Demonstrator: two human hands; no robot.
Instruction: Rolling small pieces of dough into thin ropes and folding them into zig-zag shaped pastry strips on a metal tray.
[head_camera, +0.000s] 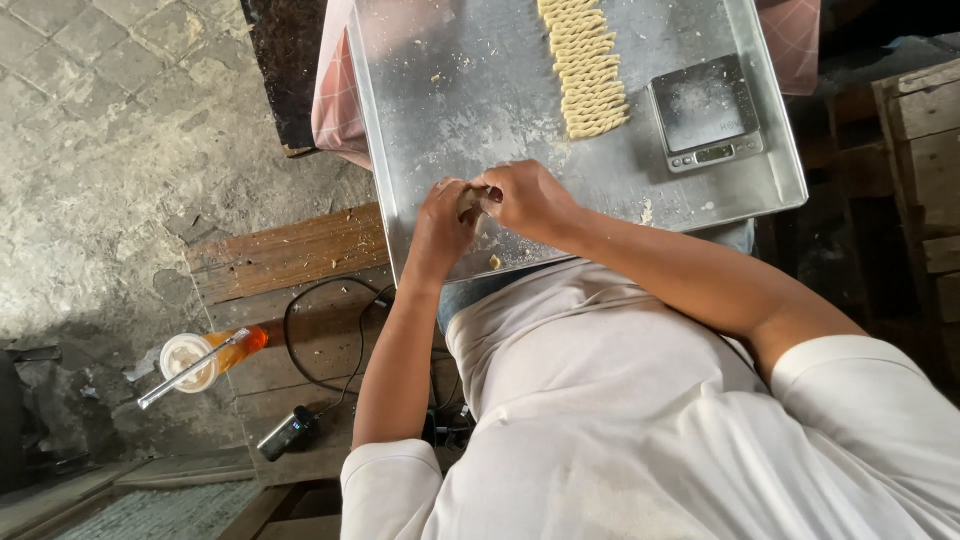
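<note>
both hands are pinching one small dough piece (470, 200) together over the tray (420, 130).
left hand (440, 225) and right hand (525, 200) are closing on it; you're handling soft, light, likely tearable dough, so be gripping its ends.

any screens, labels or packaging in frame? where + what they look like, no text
Digital scale: far right of the metal tray, square silver platform dusted with flour, small dark display strip on its near edge; readout too small to tell.
Plastic cup: on the wooden boards at left, clear with orange drink, white lid, straw; no label visible.
Small black device: lower left on the boards, cable attached, no screen visible.
</note>
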